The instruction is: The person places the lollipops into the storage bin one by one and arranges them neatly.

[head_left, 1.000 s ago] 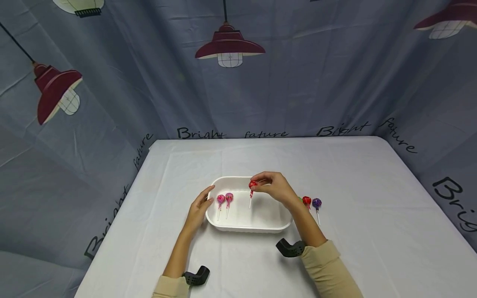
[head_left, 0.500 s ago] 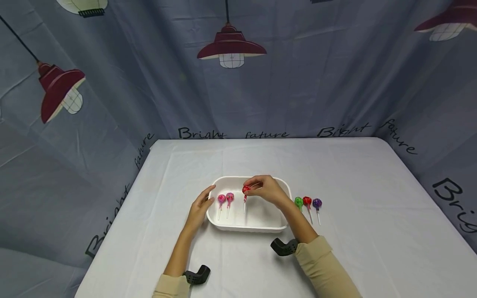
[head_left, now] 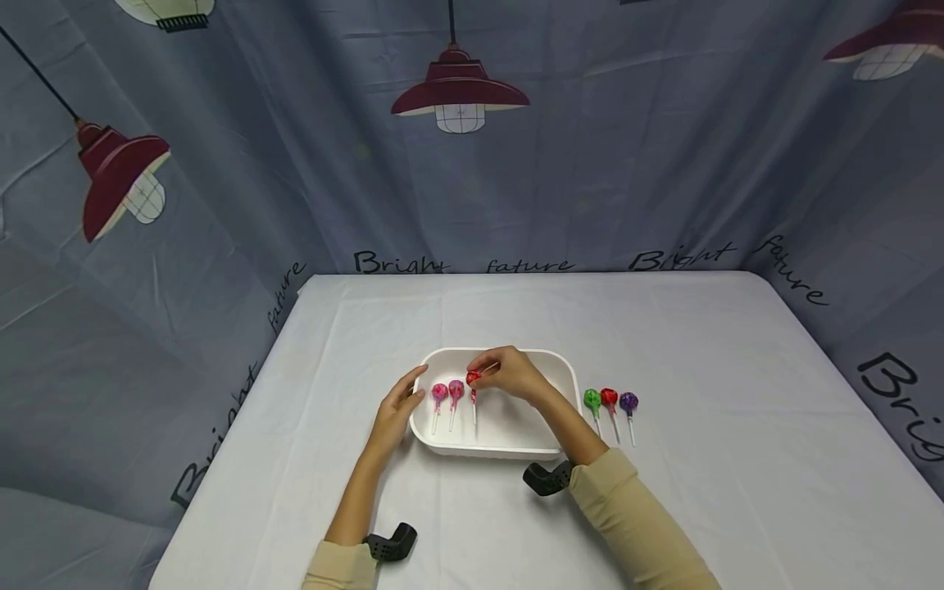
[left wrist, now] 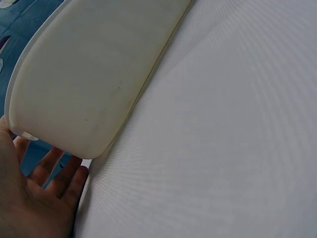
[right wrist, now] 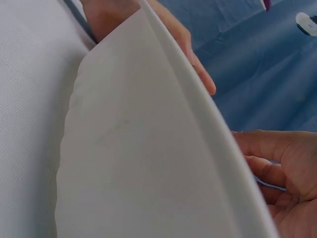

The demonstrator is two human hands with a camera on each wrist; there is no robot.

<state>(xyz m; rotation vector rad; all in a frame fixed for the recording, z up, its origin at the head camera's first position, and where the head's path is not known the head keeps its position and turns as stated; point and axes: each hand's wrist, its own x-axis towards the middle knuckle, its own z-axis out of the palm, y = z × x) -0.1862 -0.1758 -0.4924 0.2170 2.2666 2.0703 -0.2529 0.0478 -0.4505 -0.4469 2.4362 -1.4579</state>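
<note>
The right hand (head_left: 510, 375) pinches a red lollipop (head_left: 473, 378) over the white tray (head_left: 509, 430); the left hand (head_left: 393, 415), fingers loosely spread, touches the tray's left end.

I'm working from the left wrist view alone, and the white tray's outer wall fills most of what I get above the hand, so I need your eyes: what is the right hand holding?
Observer: In the head view, the right hand pinches a red-wrapped lollipop by its round head.
Operator: My view doesn't show the inside of the tray either. Are any other lollipops lying in there?
Observer: Yes, two pink-wrapped lollipops lie side by side in the white tray, between the left hand and the held one.
</note>
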